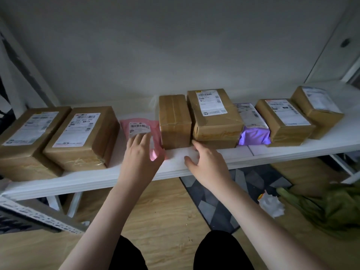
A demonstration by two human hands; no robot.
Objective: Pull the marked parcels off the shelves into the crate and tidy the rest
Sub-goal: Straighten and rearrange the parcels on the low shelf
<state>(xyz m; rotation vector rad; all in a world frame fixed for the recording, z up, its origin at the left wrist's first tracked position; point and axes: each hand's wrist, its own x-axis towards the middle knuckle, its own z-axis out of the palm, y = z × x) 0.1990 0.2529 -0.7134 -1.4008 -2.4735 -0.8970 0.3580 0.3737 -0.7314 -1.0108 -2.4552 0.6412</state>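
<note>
Fingers [139, 140] of our left hand [139, 158] lie straight and loosely spread on the near end of the soft pink plastic mailer bag [139, 129], touching its white label but not curled round anything. Our right hand [209, 164] is likewise relaxed, its fingertips [194, 143] reaching the lower front corner of the tall brown taped cardboard box with the white label [214, 115]; it grips nothing, and whether it truly touches the box we cannot tell.

From the head view, we take the pink mailer as our landmark. It lies flat on the white shelf board [175, 170], near the front edge. Just left of it stands a labelled brown carton [83, 137], with another labelled carton [29, 141] beyond that. Just right of it is a plain brown taped box without a visible label [174, 121], then the tall labelled box, and further right a purple plastic mailer [253, 131] wedged between cartons. No crate is in view, and which parcels are marked we cannot read.

We judge the pink mailer light, limp and somewhat slick; it should slide easily but fold if lifted by one corner. We would pinch it across its near edge, or draw it to the shelf's lip and take it from beneath. The cartons look stiff and heavier, and are better clasped by both sides.
</note>
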